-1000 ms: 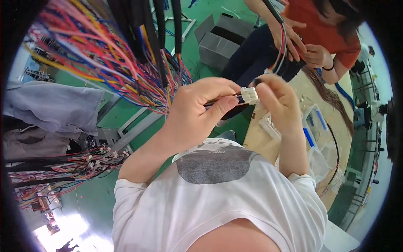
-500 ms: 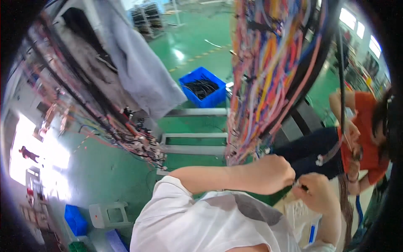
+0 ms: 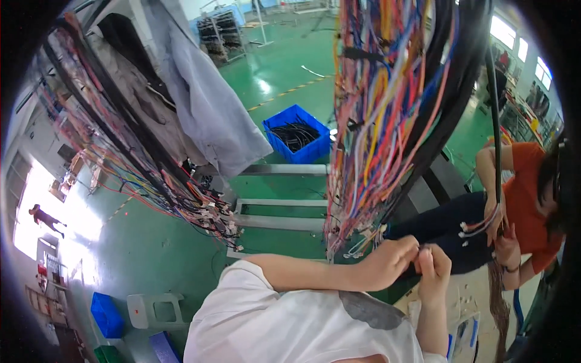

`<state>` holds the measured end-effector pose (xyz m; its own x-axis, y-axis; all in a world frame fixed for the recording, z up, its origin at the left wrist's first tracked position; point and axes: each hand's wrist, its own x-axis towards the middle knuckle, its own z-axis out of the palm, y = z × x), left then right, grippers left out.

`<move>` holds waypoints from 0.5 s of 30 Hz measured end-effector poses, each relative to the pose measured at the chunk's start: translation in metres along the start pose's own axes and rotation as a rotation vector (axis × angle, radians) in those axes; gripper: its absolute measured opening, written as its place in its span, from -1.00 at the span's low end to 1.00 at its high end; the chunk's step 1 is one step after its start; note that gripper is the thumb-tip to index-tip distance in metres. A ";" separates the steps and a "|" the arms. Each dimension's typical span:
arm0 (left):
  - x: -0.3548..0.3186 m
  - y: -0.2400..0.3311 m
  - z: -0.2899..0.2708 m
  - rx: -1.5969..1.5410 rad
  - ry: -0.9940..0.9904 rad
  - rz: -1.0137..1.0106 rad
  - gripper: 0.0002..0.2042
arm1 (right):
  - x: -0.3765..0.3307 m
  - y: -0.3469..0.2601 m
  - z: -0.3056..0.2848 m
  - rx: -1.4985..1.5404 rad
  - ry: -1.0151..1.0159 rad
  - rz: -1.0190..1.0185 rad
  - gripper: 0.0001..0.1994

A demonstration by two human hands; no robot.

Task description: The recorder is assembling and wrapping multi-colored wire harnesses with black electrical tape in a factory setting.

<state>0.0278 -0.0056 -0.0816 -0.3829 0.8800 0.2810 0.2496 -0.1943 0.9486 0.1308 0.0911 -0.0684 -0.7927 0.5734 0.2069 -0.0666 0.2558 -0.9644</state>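
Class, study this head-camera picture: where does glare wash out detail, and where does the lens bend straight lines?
Head view: glare bleaches the doorway patch of green floor at far left and the windows at upper right; the grey frame rails curve from fisheye distortion; black vignette rings the picture; left hand and right hand stay reasonably sharp.

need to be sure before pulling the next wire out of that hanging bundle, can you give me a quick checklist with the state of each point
1. Both hands in view: ok. The left hand and the right hand meet at chest height.
2. Small part pinched between the fingertips: cannot tell, it is too small and covered by fingers.
3. Hanging bundle of coloured wires within reach: ok, its lower ends dangle just above the left hand.
4. Loose ends free of tangles: cannot tell.
5. Co-worker in the orange shirt clear of the hands: ok, that person handles a separate black cable to the right.
6. Blue bin out of the way: ok, it sits on the floor behind the bundle.
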 end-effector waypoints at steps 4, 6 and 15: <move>0.008 0.025 -0.005 -0.039 0.150 0.074 -0.78 | 0.002 -0.016 0.010 0.079 0.170 -0.017 -0.80; 0.015 0.022 -0.012 0.090 0.130 0.252 -0.69 | 0.003 -0.016 0.010 0.075 0.211 -0.073 -0.80; 0.004 0.008 0.021 -0.158 0.061 0.278 -0.63 | 0.001 -0.009 0.010 0.310 0.319 -0.127 -0.76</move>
<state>0.0468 0.0059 -0.0757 -0.3735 0.7572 0.5358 0.2129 -0.4922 0.8440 0.1247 0.0811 -0.0616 -0.5440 0.7755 0.3204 -0.3681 0.1226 -0.9217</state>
